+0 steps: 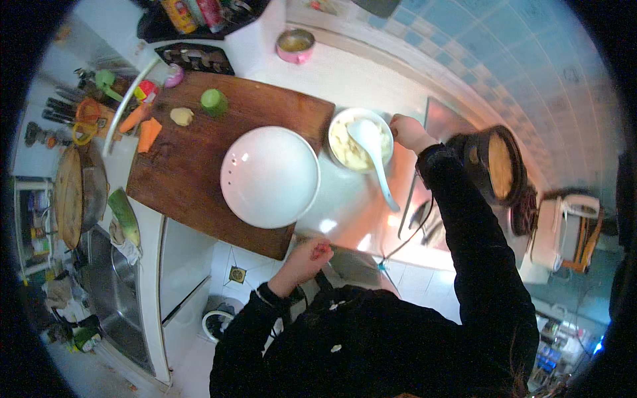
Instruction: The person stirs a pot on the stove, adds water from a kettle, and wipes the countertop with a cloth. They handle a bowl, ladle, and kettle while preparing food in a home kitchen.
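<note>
A white bowl [333, 154] of pale yellowish cut pieces stands on the shiny counter right of the cutting board. Across it rests a white spoon [379, 163], its handle sticking out over the near rim. My right hand [410, 134] is closed at the bowl's right rim, fingertips against the edge. My left hand [304, 266] is curled loosely near the counter's front edge, with nothing visible in it. Between the hands and the board's far items, a large white bowl [271, 178] with small holes on one side sits on the brown cutting board [179, 199]; its inside shows bare.
On the board lie a peeled potato-like piece [181, 117], a green piece [213, 101] and orange carrot pieces [150, 134]. A pink pot [295, 46] stands behind. At right is a dark pan [494, 166] with a wooden lid; at left, a sink [116, 292] and a long green vegetable [124, 215].
</note>
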Action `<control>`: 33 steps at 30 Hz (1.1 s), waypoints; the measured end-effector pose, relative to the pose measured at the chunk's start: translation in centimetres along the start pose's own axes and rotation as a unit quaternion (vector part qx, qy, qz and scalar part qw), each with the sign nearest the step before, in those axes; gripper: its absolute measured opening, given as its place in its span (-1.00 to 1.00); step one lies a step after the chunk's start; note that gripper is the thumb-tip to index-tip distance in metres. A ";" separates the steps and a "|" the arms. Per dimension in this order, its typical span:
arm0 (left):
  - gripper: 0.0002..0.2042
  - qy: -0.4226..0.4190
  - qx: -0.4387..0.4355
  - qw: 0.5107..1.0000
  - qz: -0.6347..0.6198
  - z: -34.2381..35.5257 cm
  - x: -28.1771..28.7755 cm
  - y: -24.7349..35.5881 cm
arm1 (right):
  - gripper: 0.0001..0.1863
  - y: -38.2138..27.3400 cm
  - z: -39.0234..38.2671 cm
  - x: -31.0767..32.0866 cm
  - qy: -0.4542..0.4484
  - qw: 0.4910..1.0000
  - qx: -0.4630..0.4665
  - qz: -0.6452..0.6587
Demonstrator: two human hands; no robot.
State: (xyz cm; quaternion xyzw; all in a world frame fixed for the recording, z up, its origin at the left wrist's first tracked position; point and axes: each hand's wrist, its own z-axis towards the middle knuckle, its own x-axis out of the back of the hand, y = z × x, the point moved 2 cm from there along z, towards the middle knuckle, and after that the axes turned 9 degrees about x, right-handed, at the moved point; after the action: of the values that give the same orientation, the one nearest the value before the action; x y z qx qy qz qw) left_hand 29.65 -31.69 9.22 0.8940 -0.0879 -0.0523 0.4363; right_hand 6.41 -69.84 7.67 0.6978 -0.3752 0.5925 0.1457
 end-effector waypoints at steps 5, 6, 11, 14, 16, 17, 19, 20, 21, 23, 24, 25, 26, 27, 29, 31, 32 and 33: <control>-0.67 -0.060 -0.006 0.996 0.069 0.9 0.0 -0.2 | -0.80 -5.0 -6.6 -2.8 0.053 0.980 -0.118 0.155; -0.68 -0.043 -0.034 0.996 0.069 0.9 -0.1 -0.1 | -0.78 -6.3 -8.4 -2.9 0.028 0.987 -0.111 0.113; -0.65 -0.033 -0.049 0.994 0.095 0.9 -1.3 -1.1 | -0.76 -12.4 -13.5 -4.3 0.066 0.982 -0.131 0.115; -0.63 -0.010 -0.023 0.994 0.107 0.9 -2.4 -2.2 | -0.75 -14.9 -14.6 -5.3 0.134 0.982 -0.085 0.099; -0.63 -0.001 -0.017 0.993 0.120 0.8 -3.4 -3.0 | -0.77 -16.9 -15.5 -6.6 0.135 0.981 -0.077 0.114; -0.63 0.004 -0.015 0.993 0.116 0.8 -3.9 -3.4 | -0.80 -18.0 -16.2 -7.4 0.111 0.986 -0.071 0.097; -0.63 0.025 -0.005 0.993 0.117 0.7 -5.2 -4.1 | -0.89 -19.8 -17.2 -8.2 0.121 0.990 0.064 -0.027; -0.63 0.035 -0.007 0.994 0.106 0.6 -5.9 -4.5 | -0.90 -20.5 -17.8 -8.7 0.130 0.988 0.063 -0.050; -0.64 0.053 -0.008 0.994 0.099 0.6 -6.4 -4.7 | -0.92 -20.9 -18.4 -8.8 0.155 0.982 0.074 -0.073; -0.66 0.085 -0.016 0.995 0.059 0.4 -7.4 -5.2 | -0.87 -21.0 -19.8 -8.8 0.193 0.977 0.092 -0.013; -0.64 0.085 -0.020 0.994 0.060 0.2 -7.8 -5.3 | -0.83 -20.8 -20.5 -8.5 0.220 0.970 0.103 0.024; -0.62 0.080 -0.018 0.995 0.051 0.0 -8.2 -5.3 | -0.79 -20.6 -21.0 -8.4 0.213 0.971 0.091 0.062; -0.60 0.077 -0.005 0.996 0.042 -0.2 -8.5 -5.1 | -0.71 -19.9 -21.3 -8.1 0.155 0.968 0.052 0.191; -0.56 0.093 -0.021 0.995 0.033 -0.4 -8.8 -4.7 | -0.72 -19.8 -21.6 -8.1 0.143 0.908 0.014 0.394; -0.49 0.126 -0.031 0.992 0.003 -1.1 -9.8 -3.7 | -0.72 -20.3 -22.3 -8.0 0.090 0.648 -0.085 0.751; -0.41 0.140 -0.091 0.985 -0.043 -1.8 -10.7 -1.9 | -0.65 -21.1 -22.9 -7.2 0.014 0.501 -0.058 0.863; -0.37 0.142 -0.121 0.979 -0.077 -2.3 -11.1 -1.0 | -0.62 -21.6 -23.3 -6.8 -0.016 0.462 -0.035 0.886; -0.35 0.154 -0.164 0.971 -0.080 -2.8 -11.3 -0.1 | -0.60 -22.2 -23.7 -6.3 -0.053 0.408 0.016 0.911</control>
State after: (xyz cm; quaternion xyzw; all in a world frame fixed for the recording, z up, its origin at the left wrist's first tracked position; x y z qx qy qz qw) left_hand 19.08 -27.12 11.04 0.8116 0.0618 0.0372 0.5797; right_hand 4.74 -37.26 13.13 -0.0231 -0.7874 0.3434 -0.5115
